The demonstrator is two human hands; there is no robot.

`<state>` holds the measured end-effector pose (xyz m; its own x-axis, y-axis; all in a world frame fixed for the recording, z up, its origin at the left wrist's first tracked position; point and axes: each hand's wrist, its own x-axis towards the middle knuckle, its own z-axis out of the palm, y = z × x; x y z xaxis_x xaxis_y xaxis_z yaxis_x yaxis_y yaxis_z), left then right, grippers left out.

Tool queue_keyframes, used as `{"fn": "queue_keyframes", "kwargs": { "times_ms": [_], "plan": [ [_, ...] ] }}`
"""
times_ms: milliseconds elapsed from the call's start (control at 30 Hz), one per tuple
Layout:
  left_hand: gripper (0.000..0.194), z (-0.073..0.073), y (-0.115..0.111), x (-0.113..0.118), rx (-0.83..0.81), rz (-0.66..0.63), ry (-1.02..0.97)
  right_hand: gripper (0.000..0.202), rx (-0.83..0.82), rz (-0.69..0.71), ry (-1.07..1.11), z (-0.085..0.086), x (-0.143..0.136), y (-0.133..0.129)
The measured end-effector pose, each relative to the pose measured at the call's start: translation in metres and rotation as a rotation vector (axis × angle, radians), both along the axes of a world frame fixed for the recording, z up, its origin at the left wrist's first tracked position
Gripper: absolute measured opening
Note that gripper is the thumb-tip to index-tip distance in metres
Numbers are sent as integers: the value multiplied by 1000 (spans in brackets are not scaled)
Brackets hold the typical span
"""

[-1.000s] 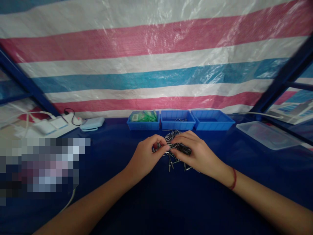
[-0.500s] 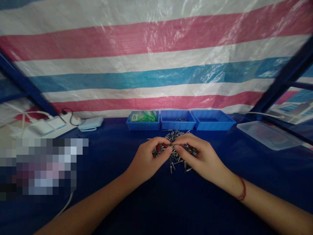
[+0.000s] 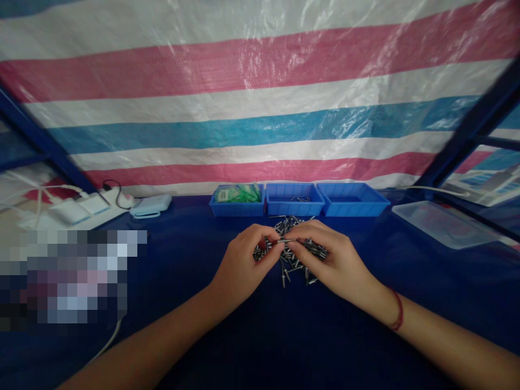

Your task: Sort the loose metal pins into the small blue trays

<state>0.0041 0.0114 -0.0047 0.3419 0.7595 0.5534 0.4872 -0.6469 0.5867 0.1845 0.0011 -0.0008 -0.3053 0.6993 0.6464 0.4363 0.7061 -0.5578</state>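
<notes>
Slim silvery metal pin (image 3: 286, 240) fills left hand (image 3: 246, 254) and right hand's (image 3: 337, 254) pinched grip, pile of pins (image 3: 293, 261) beneath, few in middle blue plastic tray (image 3: 295, 209) toward twelve o'clock.

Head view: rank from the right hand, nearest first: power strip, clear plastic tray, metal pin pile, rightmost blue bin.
1. Metal pin pile: right at the fingers
2. Rightmost blue bin: just beyond the hand
3. Clear plastic tray: off to the right
4. Power strip: far left

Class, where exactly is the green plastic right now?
In the head view, the green plastic lies in the leftmost blue bin, beside the middle bin and beyond the person's left hand.
</notes>
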Motion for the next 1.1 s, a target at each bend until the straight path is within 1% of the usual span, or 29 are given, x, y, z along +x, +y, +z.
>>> {"fn": "queue_keyframes", "kwargs": {
  "times_ms": [100,167,267,333,367,400,467,500,533,567,633,733,833,900,1000,1100],
  "plan": [
    [3,2,-2,0,63,2,2,10,6,-2,-24,-2,0,1],
    [2,2,-2,0,75,3,9,9,13,14,-39,-1,-1,0],
    [5,1,-1,-1,41,26,7,9,30,67,-85,2,0,1],
    [10,-1,2,-2,-10,61,-9,10,66,37,-116,5,3,7],
    [13,-2,4,-2,-34,76,-18,11,98,-24,-123,6,6,13],
    [16,-4,5,-2,-52,86,-24,13,138,-113,-129,6,11,20],
    [19,-6,7,-3,-77,81,-21,17,236,-347,-180,5,22,38],
    [19,-7,8,-3,-86,72,-14,19,287,-461,-251,3,28,48],
    [20,-8,8,-3,-96,63,-5,21,339,-559,-371,1,34,56],
    [22,-8,8,-4,-110,55,8,23,368,-635,-482,-1,40,64],
    [22,-8,8,-5,-127,51,44,25,383,-687,-569,-4,48,72],
    [19,-4,11,-10,-102,82,132,27,371,-683,-592,-7,50,71],
    [21,0,17,-16,-82,121,210,25,345,-609,-584,-8,45,62],
    [21,3,19,-19,-88,96,272,23,322,-523,-544,-11,41,55],
    [14,6,17,-21,-83,12,424,23,285,-404,-470,-14,34,46],
    [8,7,13,-21,-45,-40,563,28,246,-345,-421,-14,28,37]
  ]
}}
